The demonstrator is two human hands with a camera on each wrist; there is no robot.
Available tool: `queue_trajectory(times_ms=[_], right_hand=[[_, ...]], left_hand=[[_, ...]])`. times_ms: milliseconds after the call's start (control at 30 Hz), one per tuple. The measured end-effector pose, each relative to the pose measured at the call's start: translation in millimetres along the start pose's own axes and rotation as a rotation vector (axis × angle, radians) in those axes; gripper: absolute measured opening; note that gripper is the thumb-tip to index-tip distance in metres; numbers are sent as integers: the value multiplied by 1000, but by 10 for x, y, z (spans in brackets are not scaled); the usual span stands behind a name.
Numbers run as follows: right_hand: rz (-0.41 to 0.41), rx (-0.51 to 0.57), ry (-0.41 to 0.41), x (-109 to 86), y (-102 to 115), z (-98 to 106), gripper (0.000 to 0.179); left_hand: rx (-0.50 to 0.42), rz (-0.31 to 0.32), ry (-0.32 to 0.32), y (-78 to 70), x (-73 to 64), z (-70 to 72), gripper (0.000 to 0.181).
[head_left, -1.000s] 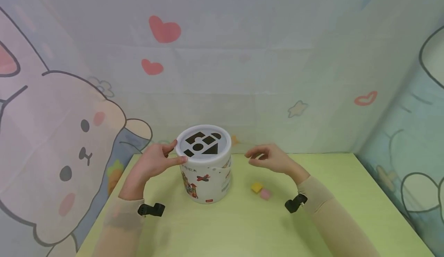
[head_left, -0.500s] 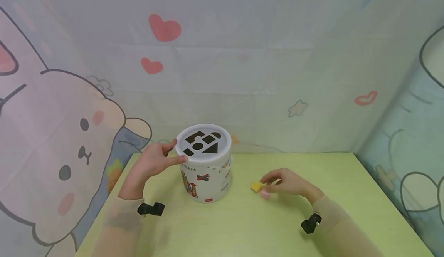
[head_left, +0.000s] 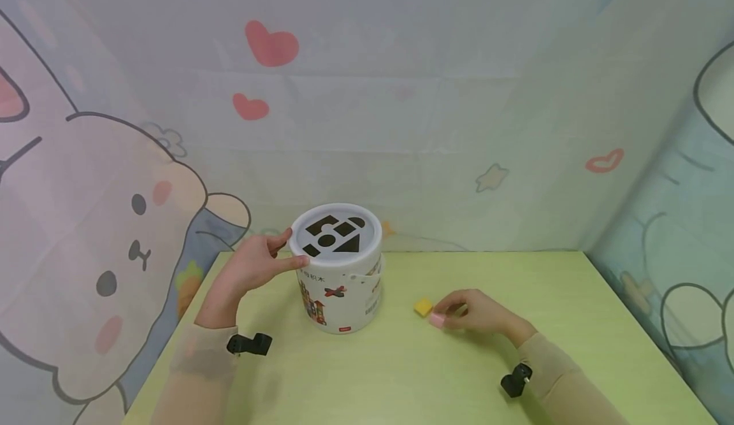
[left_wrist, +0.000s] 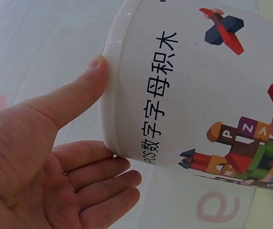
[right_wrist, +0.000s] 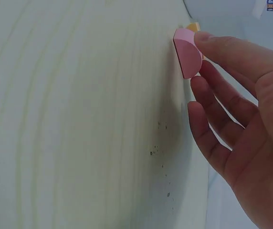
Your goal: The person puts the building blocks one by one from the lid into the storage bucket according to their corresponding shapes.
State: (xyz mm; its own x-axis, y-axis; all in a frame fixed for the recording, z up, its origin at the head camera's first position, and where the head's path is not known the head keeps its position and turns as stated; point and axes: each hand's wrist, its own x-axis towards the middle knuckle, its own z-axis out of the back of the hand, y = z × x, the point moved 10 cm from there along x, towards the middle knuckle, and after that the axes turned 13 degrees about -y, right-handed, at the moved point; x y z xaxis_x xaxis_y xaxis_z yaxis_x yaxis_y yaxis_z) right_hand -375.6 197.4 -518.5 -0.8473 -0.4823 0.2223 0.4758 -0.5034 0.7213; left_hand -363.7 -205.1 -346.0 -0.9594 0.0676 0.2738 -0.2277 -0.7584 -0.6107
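Note:
A white bucket, printed with toy-block pictures, stands upright on the table; its lid has several dark shaped holes. My left hand rests against the lid's left rim, thumb and index finger spread along it. In the left wrist view the other fingers of that left hand stretch out loosely below the rim. To the right, my right hand pinches a small pink half-round block between thumb and fingertips, low over the table. A yellow block lies just left of the pink one, partly hidden in the right wrist view.
The pale green table reaches back to a cartoon-printed cloth wall, with another cloth side at the right. A white handle hangs at the bucket's right side.
My right hand has come down from beside the bucket, moving right and toward me, and has taken hold of the pink block. The left hand stays at the lid's rim.

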Motion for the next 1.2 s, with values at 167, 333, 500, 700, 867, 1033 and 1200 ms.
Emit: queue_trajectory(times_ms=[167,333,500,700,867,1033,1200], right_hand=[[-10,-25,-2,-20,20,-9,33],[5,-48,-9,-20,44,-22,33],[18,-56,-6,1,50,-35,34],[21,-63,-2,17,36,-48,33],[21,-82,-3,20,20,-65,32],[12,-82,0,16,4,-75,35],[-8,-85,4,12,-18,-92,35]], left_hand=[[4,-2,0,-3,-1,4,94],[12,-11,-3,5,0,5,93],[8,-13,-6,8,5,5,93],[-6,-3,-5,14,5,-3,93],[-2,-9,-9,17,6,-1,92],[2,-15,-13,22,12,0,92],[-2,-21,-15,22,16,-1,92]])
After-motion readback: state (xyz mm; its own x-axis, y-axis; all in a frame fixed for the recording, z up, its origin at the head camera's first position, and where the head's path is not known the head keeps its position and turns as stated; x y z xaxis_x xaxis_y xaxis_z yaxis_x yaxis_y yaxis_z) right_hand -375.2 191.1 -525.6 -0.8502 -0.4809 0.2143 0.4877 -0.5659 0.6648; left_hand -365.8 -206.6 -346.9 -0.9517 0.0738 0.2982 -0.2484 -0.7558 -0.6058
